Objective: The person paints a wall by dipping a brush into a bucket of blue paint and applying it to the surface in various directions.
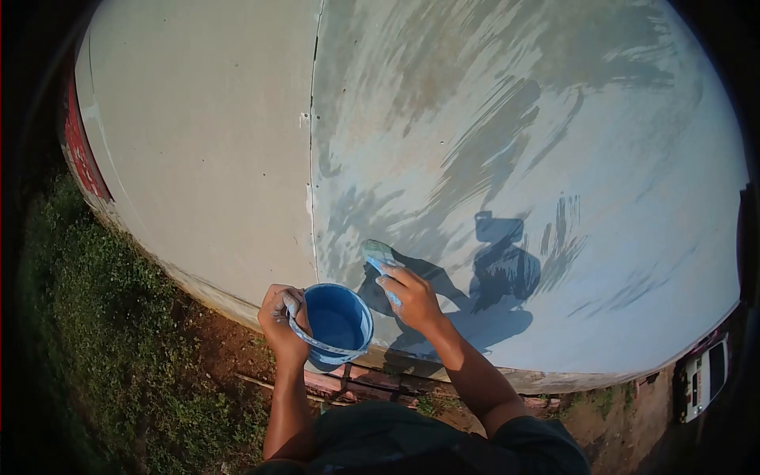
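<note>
No readable text, labels, brands or numbers anywhere: none on wall [514,158], none on bucket [336,324], none on red edge strip [79,150].

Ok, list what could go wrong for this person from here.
1. The blue bucket hangs from the left hand by its thin handle alone; a slip could dump paint on the grass.
2. The brush in the right hand is pressed to the wall, where the coat looks streaky; uneven patches may dry in.
3. Wet paint may drip onto the red base strip below.
</note>
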